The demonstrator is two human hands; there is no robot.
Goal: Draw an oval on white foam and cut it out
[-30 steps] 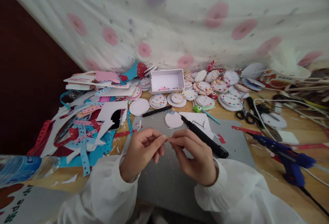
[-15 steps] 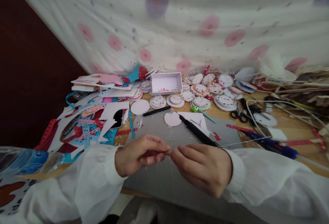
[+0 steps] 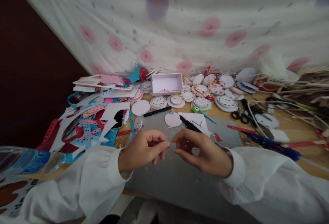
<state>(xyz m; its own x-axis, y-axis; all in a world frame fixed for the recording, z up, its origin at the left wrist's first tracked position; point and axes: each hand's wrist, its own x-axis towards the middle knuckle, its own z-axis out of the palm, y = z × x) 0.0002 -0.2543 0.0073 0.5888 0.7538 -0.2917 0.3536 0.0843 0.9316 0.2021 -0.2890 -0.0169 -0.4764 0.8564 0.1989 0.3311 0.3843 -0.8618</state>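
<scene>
Over the grey mat [image 3: 164, 186], my left hand [image 3: 145, 148] has thumb and forefinger pinched together; anything between them is too small to make out. Facing it, my right hand [image 3: 203, 152] is curled, with its thumb and forefinger tips near my left fingertips and a small gap between them. A tiny pale speck shows between the two hands. Just beyond them lie a round white disc [image 3: 173, 119], a black pen-like tool [image 3: 190, 124] and a white paper piece [image 3: 202, 119].
Stacked decorated discs [image 3: 202, 103] and a white open box [image 3: 167, 84] line the back. Coloured paper scraps [image 3: 89, 128] and a plastic bottle [image 3: 33, 160] lie left. Scissors [image 3: 239, 116], a blue glue gun [image 3: 272, 145] and a white cable are at the right.
My right hand has turned and lifted, opening a gap between its thumb and forefinger. My left hand has rotated, its thumb now on top. The fingertips have drawn slightly apart.
</scene>
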